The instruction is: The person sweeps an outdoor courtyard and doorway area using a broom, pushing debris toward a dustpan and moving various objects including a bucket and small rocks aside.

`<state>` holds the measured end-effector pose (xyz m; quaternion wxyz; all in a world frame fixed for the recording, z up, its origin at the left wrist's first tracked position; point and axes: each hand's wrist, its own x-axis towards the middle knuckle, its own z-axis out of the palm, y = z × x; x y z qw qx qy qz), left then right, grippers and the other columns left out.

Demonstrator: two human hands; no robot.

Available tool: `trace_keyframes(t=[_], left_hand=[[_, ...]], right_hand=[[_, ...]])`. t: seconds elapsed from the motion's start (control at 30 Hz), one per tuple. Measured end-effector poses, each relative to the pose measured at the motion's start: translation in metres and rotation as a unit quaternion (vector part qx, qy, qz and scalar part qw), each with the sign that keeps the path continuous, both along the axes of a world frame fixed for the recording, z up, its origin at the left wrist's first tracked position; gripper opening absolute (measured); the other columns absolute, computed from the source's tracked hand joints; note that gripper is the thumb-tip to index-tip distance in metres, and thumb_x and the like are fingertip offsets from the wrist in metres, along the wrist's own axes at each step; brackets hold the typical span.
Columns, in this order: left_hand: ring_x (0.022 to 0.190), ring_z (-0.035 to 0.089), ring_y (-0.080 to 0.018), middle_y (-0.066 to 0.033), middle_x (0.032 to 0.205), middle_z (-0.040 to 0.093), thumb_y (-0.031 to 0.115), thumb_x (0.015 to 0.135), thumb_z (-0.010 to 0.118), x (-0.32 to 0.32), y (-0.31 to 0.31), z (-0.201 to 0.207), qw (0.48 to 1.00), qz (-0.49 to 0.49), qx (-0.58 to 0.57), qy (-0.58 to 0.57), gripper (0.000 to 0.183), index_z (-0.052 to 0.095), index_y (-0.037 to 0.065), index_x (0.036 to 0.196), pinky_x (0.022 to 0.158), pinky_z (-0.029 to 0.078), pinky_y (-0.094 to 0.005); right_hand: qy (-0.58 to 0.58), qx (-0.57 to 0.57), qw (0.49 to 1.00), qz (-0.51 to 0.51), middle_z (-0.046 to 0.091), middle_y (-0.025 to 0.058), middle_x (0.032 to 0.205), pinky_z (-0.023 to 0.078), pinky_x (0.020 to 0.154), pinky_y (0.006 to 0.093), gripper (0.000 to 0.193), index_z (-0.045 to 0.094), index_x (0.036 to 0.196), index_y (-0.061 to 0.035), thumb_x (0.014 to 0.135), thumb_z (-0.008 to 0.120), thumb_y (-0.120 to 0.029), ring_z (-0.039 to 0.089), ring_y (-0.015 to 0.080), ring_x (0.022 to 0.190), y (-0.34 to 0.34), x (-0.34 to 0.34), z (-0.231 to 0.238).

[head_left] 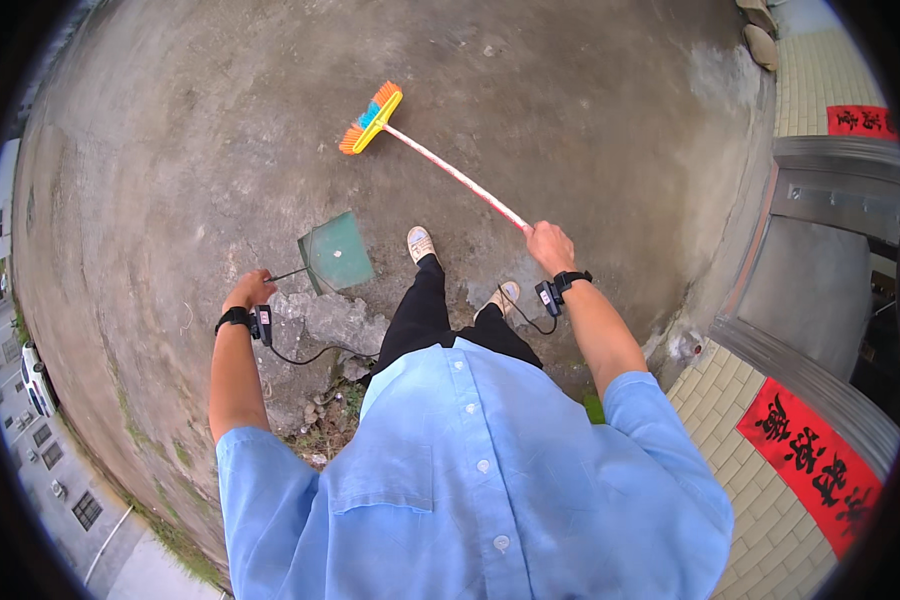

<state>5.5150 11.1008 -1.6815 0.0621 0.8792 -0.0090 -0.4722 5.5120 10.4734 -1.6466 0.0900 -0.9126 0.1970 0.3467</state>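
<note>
In my right hand (551,247) is a broom (455,173), the fingers wrapped round the end of its pale, red-marked handle. Its yellow head with orange and blue bristles (372,117) points away from me, up and to the left. My left hand (251,289) is closed on the thin dark handle of a green dustpan (338,251). The dustpan lies at ground level ahead of my feet, with a small pale bit on its surface. Broom head and dustpan are well apart. A black device is strapped to each wrist, with a cable hanging from it.
Rough concrete ground (230,150) spreads ahead and to the left. A broken patch with rubble and weeds (325,425) lies by my left side. On the right stand a tiled wall (735,400), a doorway and red banners (810,465). A white car (37,380) is parked far left.
</note>
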Motion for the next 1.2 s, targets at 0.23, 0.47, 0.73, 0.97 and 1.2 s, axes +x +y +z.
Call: trace_keyframes(t=[0.23, 0.47, 0.73, 0.97, 1.2], left_hand=[[0.104, 0.060, -0.0404, -0.0234, 0.107, 0.065, 0.026, 0.081, 0.059, 0.086, 0.068, -0.117, 0.997, 0.057, -0.058, -0.019, 0.038, 0.064, 0.004, 0.112, 0.092, 0.048, -0.0462], [0.108, 0.059, -0.0386, -0.0219, 0.115, 0.063, 0.025, 0.084, 0.055, 0.146, 0.052, -0.196, 0.992, 0.081, -0.090, 0.028, 0.039, 0.061, 0.003, 0.116, 0.092, 0.048, -0.0477], [0.103, 0.061, -0.0394, -0.0247, 0.105, 0.065, 0.020, 0.086, 0.051, 0.208, -0.022, -0.213, 0.994, 0.054, -0.095, 0.007, 0.029, 0.060, 0.003, 0.108, 0.088, 0.049, -0.0490], [0.110, 0.058, -0.0399, -0.0221, 0.115, 0.061, 0.022, 0.086, 0.053, 0.252, -0.077, -0.238, 0.998, 0.010, -0.067, -0.013, 0.032, 0.056, 0.003, 0.111, 0.091, 0.049, -0.0492], [0.117, 0.056, -0.0352, -0.0188, 0.126, 0.059, 0.031, 0.083, 0.059, 0.285, -0.124, -0.234, 0.995, 0.006, -0.043, 0.094, 0.047, 0.057, 0.008, 0.124, 0.097, 0.046, -0.0486]], right_hand=[[0.080, -0.067, 0.992, -0.070, 0.066, 0.0238, 0.097, 0.050, 0.083, 0.0485, 0.041, 0.071, 0.099, -0.0080, 0.089, 0.056, -0.045, 0.063, 0.0402, 0.097, -0.042, 0.006, 0.029], [0.065, -0.109, 0.985, -0.116, 0.059, 0.0192, 0.058, 0.046, 0.053, 0.0411, 0.046, 0.067, 0.078, 0.0046, 0.093, 0.057, -0.038, 0.058, 0.0281, 0.052, -0.071, -0.132, 0.176], [0.085, -0.031, 0.814, -0.574, 0.042, -0.0003, 0.052, 0.025, 0.035, 0.0260, 0.041, 0.057, 0.084, -0.0019, 0.095, 0.054, -0.042, 0.033, 0.0090, 0.038, 0.040, -0.112, 0.214], [0.025, 0.095, 0.772, -0.628, 0.045, -0.0002, 0.057, 0.027, 0.037, 0.0244, 0.039, 0.057, 0.090, -0.0061, 0.096, 0.053, -0.044, 0.035, 0.0086, 0.041, 0.034, -0.001, 0.152], [-0.033, 0.128, 0.872, -0.471, 0.045, -0.0002, 0.054, 0.027, 0.033, 0.0258, 0.040, 0.058, 0.083, -0.0059, 0.096, 0.052, -0.043, 0.037, 0.0095, 0.037, -0.064, 0.159, 0.075]])
